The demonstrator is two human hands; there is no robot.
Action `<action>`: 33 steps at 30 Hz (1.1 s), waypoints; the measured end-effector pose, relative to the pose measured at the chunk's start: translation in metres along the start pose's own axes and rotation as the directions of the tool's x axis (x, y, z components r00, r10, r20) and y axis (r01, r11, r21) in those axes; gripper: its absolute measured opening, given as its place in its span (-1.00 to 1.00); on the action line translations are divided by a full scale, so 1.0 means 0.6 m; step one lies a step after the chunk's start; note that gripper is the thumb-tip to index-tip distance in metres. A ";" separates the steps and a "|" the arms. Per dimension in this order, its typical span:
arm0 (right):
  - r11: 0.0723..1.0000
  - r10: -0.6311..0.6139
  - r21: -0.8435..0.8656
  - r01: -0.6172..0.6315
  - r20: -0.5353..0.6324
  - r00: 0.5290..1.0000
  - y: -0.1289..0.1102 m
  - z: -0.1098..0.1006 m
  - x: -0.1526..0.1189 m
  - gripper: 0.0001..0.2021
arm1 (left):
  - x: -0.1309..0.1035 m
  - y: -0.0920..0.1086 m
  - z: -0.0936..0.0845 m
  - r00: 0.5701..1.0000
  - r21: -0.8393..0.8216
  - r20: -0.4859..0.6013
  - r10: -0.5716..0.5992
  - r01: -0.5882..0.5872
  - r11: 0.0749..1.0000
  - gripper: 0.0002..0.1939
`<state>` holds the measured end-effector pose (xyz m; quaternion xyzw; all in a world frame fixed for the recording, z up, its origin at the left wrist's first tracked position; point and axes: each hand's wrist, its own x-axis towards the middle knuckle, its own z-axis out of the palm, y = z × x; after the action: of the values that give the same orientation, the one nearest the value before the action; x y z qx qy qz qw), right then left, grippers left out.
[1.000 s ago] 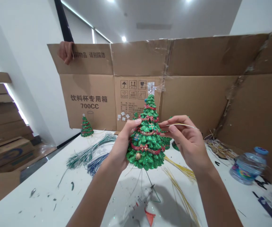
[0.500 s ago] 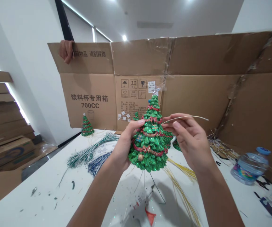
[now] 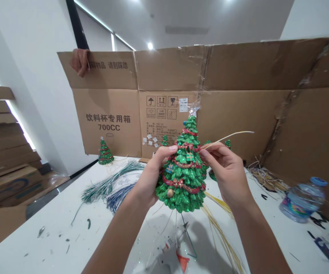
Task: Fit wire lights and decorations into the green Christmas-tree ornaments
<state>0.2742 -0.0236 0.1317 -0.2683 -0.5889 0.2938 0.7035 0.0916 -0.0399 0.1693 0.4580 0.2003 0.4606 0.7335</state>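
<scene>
A green glittery Christmas tree figure [image 3: 181, 175], with red garlands and a clear star on top, is held up over the white table. My left hand [image 3: 153, 175] grips its left side, the thumb on the front. At the tree's right edge, my right hand [image 3: 224, 165] pinches a thin pale wire [image 3: 229, 136], whose free end sticks out to the right. The wire's inner end is hidden at the fingertips. Thin wires hang beneath the tree.
Green wires [image 3: 110, 180], blue wires [image 3: 118, 196] and yellow wires [image 3: 221, 238] lie on the white table [image 3: 67, 236]. A small tree [image 3: 105, 152] stands back left. Cardboard [image 3: 238, 68] walls the back, where a person's hand [image 3: 80, 62] rests. A bottle [image 3: 303, 199] stands right.
The tree has shifted slightly right and tilted a little. My right hand has drawn in closer to the tree, its fingers more closed on the wire, whose free end has risen.
</scene>
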 end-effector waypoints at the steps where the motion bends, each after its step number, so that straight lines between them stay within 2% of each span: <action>1: 1.000 -0.010 0.014 0.011 -0.033 0.999 0.000 0.001 0.000 -0.93 | -0.001 0.000 0.001 1.000 -0.002 0.004 -0.007 0.007 1.000 -0.43; 8: 0.997 -0.050 0.045 0.060 -0.195 0.980 -0.004 0.003 0.000 -0.89 | -0.003 0.002 -0.003 1.000 -0.009 0.001 0.002 -0.002 1.000 -0.44; 11: 0.995 -0.049 0.071 0.067 -0.225 0.973 -0.006 0.003 -0.001 -0.88 | -0.003 0.003 -0.004 1.000 -0.014 0.009 -0.007 0.007 1.000 -0.45; 18: 0.993 0.070 0.101 -0.058 -0.118 0.991 -0.009 0.003 -0.005 -0.89 | -0.001 0.000 -0.001 1.000 -0.004 0.001 0.008 -0.008 1.000 -0.47; 23: 0.996 0.079 0.054 -0.077 -0.027 0.997 0.000 0.002 -0.003 -0.93 | 0.000 0.000 -0.001 1.000 0.019 0.006 -0.007 0.007 1.000 -0.45; 27: 0.991 0.119 0.051 -0.121 0.046 0.992 0.006 0.002 0.000 -0.89 | 0.002 -0.002 -0.006 1.000 0.039 -0.020 0.005 -0.004 0.999 -0.46; 29: 0.987 0.143 0.060 -0.147 0.071 0.987 0.006 0.002 0.000 -0.85 | 0.003 -0.004 -0.010 0.999 0.089 -0.043 0.030 -0.026 0.996 -0.52; 33: 0.988 0.137 0.066 -0.140 0.045 0.990 0.003 0.003 0.001 -0.83 | 0.003 -0.005 -0.016 0.992 0.255 -0.035 0.124 -0.111 0.961 -0.61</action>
<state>0.2724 -0.0218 0.1312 -0.2782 -0.5722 0.3676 0.6783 0.0869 -0.0340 0.1623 0.5467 0.2482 0.4857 0.6353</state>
